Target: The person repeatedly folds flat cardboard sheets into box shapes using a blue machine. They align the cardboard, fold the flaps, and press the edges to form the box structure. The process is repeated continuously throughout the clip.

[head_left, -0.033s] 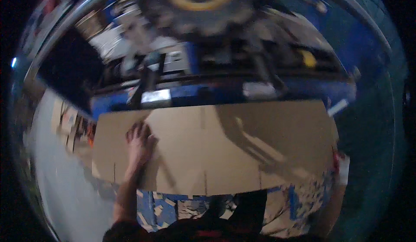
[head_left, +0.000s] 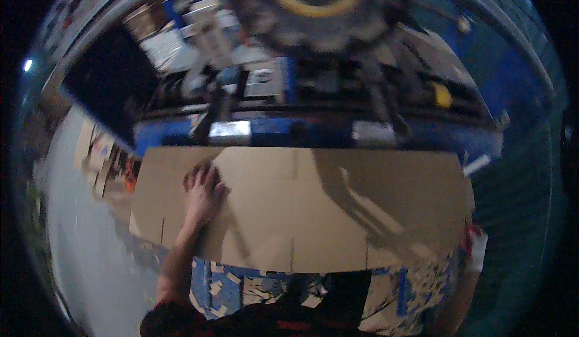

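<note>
A wide brown cardboard sheet (head_left: 265, 210) with short slits along its near edge spans the middle of the view, its far edge against a blue machine (head_left: 307, 130). My left hand (head_left: 204, 193) lies on top of the sheet's left part, fingers apart and holding nothing. At the sheet's right edge is my right hand (head_left: 475, 249), with something white around it and a red patch by its fingers. Its fingers are too dark and small to make out, so I cannot tell whether they grip the edge.
A big dark toothed wheel with a yellow ring (head_left: 316, 11) hangs over the machine. Dark metal arms (head_left: 386, 104) reach toward the sheet. Cardboard scraps (head_left: 223, 289) litter the floor below, and more cardboard pieces (head_left: 108, 168) lie at left. A curved metal tube (head_left: 96, 29) arches overhead.
The machine and wheel sit slightly farther right and lower in the picture. My left hand keeps its place on the cardboard sheet; no grip visibly changes.
</note>
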`<state>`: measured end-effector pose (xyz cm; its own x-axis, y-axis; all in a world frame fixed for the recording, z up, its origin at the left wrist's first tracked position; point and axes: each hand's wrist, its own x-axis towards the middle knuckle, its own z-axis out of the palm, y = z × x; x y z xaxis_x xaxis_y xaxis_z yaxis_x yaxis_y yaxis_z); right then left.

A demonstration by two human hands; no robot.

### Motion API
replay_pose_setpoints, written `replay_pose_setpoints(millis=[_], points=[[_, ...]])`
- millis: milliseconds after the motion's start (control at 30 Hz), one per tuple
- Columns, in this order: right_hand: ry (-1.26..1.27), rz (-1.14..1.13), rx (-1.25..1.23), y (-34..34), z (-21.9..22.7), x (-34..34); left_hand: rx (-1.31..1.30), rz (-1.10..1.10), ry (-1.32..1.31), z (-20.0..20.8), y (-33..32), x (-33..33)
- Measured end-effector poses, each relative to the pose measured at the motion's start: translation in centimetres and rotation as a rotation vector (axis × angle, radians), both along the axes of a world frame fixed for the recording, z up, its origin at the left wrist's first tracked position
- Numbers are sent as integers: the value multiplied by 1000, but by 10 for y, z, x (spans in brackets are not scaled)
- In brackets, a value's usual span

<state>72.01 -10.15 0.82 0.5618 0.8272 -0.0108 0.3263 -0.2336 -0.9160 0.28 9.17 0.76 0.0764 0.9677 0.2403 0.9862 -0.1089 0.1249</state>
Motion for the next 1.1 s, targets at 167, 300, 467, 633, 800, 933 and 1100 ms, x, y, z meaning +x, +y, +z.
replay_pose_setpoints(millis=[167, 300, 467, 633, 800, 933, 1100], points=[[-98, -42, -149, 12, -15, 36, -23, 33, -17, 8, -1, 9], [-583, -135, -193, 11, 5, 52, -11, 37, -45, 5, -2, 10], [-1244, -202, -638, -17, 20, 60, 6, -39, -187, 0, -12, -6], [-861, -162, -208, -28, -20, 52, 104, 421, -36, -1, -74, -92], [-568, -228, -147, -2, -27, 7, 162, 708, -110, -15, -119, -156], [-377, -389, -320, 17, -2, -28, 252, 847, 101, -19, -127, -172], [-347, -212, -376, 19, 4, -22, 155, 855, -204, -15, -129, -187]])
